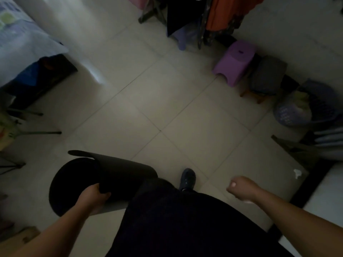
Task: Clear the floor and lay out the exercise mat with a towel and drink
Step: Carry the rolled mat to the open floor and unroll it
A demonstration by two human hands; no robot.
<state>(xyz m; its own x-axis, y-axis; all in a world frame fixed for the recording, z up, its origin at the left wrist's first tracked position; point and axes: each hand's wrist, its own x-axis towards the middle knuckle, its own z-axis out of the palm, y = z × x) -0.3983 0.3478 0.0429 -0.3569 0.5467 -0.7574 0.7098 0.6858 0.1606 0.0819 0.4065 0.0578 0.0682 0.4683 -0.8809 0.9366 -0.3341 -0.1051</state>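
A black exercise mat, loosely rolled, hangs at my lower left above the pale tiled floor. My left hand grips the edge of the roll near its open end. My right hand is curled into a loose fist at the lower right, holding nothing. One dark shoe shows below my dark clothing. No towel or drink is in view.
A purple stool and a grey cushioned stool stand by the right wall, with a lilac laundry basket beside them. A clothes rack hangs at the top. A bed is at left.
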